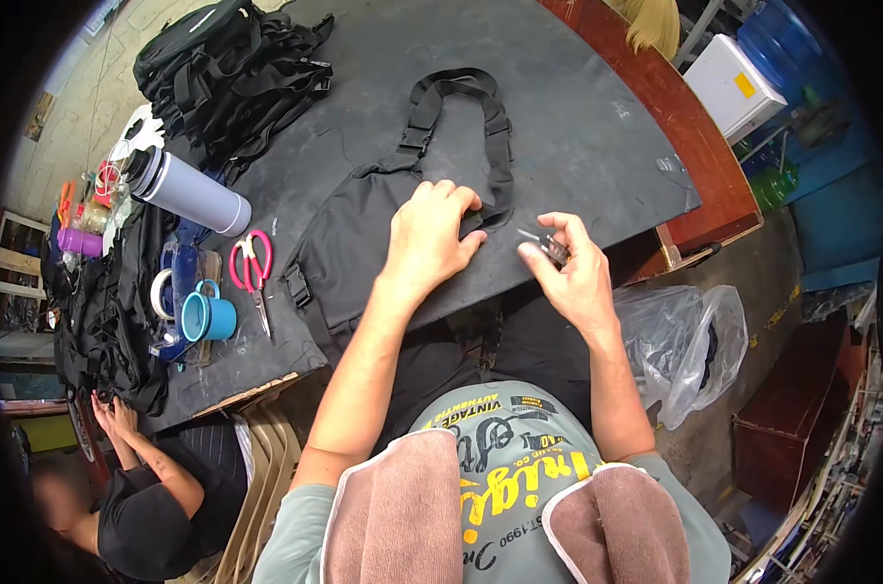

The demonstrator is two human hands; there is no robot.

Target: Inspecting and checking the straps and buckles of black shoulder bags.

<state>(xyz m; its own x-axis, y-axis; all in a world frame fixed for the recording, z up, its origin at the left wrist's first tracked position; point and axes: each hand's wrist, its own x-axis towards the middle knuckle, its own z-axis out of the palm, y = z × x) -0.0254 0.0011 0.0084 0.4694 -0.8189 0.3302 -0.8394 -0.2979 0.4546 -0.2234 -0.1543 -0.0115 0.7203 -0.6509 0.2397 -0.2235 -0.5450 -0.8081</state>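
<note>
Left hand [430, 234] presses flat, fingers curled, on black bag [363, 248]; right hand [568, 273] pinches small dark buckle [548, 243] beside strap [461, 107].

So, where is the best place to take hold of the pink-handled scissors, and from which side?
Probably by the pink handle loops of the scissors, coming from above on the far side. They lie flat on the black table, blades pointing toward the person.
</note>
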